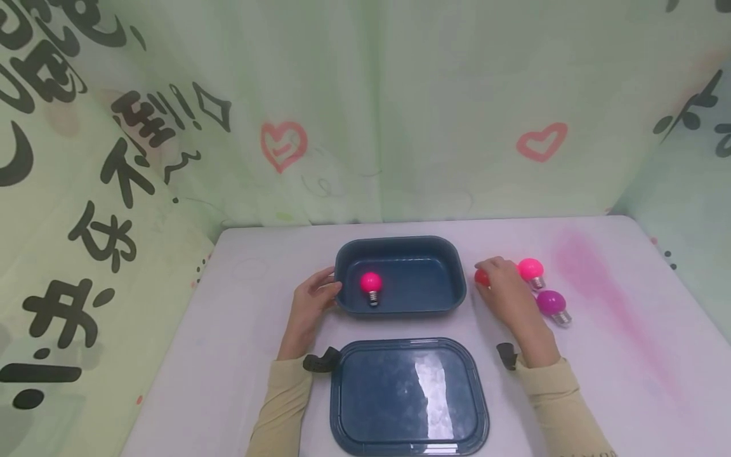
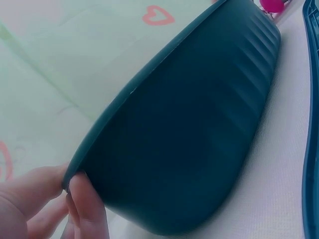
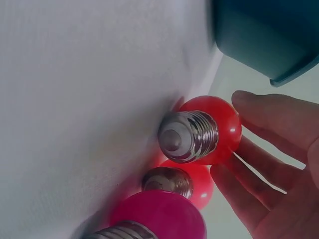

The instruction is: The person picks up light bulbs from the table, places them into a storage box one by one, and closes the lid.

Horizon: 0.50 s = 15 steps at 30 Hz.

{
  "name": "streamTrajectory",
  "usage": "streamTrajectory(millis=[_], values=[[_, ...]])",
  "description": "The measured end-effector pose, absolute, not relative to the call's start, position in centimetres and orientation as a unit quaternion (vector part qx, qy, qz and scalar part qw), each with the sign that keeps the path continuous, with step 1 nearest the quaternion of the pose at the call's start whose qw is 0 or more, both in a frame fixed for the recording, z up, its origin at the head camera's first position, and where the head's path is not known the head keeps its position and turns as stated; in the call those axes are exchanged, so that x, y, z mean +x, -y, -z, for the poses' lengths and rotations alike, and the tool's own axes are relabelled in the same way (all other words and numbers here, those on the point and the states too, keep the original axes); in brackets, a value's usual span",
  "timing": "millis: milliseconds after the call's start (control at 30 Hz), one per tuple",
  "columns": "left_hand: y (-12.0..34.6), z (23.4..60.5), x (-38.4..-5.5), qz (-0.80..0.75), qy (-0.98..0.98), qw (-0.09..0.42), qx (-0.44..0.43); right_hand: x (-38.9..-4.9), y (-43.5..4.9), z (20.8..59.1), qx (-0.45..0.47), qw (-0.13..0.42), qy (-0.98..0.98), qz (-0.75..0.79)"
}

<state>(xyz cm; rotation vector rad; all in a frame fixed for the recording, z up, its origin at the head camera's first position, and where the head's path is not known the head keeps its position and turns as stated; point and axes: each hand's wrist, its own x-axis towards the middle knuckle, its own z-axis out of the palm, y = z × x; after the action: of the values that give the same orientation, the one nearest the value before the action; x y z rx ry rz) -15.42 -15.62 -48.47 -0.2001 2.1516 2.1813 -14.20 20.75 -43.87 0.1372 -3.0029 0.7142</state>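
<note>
My left hand (image 1: 309, 306) pinches the left rim of a dark blue rectangular box (image 1: 400, 313); in the left wrist view, thumb and fingers (image 2: 88, 204) meet at its corner edge. Inside the box lies a pink light bulb (image 1: 371, 282) with a silver screw base. To the right of the box, my right hand (image 1: 507, 298) holds a red light bulb (image 3: 224, 122) by its round globe, thumb on one side and fingers on the other, metal base facing the wrist camera. Beside this hand lie a bright pink bulb (image 1: 531, 269) and a purple bulb (image 1: 551, 303).
A dark blue lid (image 1: 388, 400) lies flat in front of the box, between my forearms. The white table (image 1: 228, 317) carries a pink smear (image 1: 599, 279) at right. Pale green curtains (image 1: 411, 114) with hearts and black lettering enclose the back and sides.
</note>
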Motion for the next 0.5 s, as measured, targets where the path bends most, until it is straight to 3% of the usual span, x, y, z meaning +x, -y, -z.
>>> streamTrajectory(millis=[500], values=[[15.55, 48.52, -15.54, -0.709, -0.701, 0.037, -0.069, -14.50, -21.17, 44.48, 0.052, 0.047, 0.970, -0.231]])
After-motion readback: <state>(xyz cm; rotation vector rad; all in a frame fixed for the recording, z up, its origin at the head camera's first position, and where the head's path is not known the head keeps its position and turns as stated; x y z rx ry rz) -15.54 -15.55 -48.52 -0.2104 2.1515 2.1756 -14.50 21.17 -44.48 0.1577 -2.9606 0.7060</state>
